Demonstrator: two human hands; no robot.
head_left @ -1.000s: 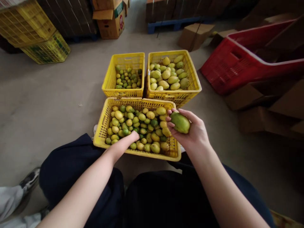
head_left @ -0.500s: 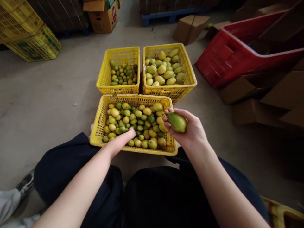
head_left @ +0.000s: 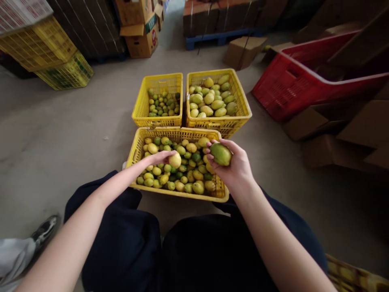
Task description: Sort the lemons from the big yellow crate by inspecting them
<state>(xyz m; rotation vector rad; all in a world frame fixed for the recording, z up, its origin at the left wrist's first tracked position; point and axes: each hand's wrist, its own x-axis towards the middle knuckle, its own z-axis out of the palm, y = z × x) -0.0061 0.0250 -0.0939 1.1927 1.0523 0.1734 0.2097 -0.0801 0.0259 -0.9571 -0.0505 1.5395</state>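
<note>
A yellow crate (head_left: 135, 151) full of mixed green and yellow lemons stands on the floor in front of my knees. My left hand (head_left: 161, 157) is over it, closed on a small yellow lemon (head_left: 175, 160). My right hand (head_left: 234, 166) is above the crate's right end, fingers wrapped round a large green lemon (head_left: 221, 154). Behind stand two more yellow crates: the left one (head_left: 141, 106) holds small green lemons, the right one (head_left: 243, 106) holds large yellowish lemons.
A red crate (head_left: 288, 87) lies tilted at the right, with flattened cardboard (head_left: 349, 134) beside it. Stacked yellow crates (head_left: 51, 56) are at the far left, cardboard boxes (head_left: 141, 34) and a blue pallet (head_left: 209, 38) at the back. Someone's shoe (head_left: 45, 229) shows at lower left.
My left hand has come up out of the near crate's fruit holding a yellow lemon and moved right. My right hand kept the green lemon and shifted slightly left.
</note>
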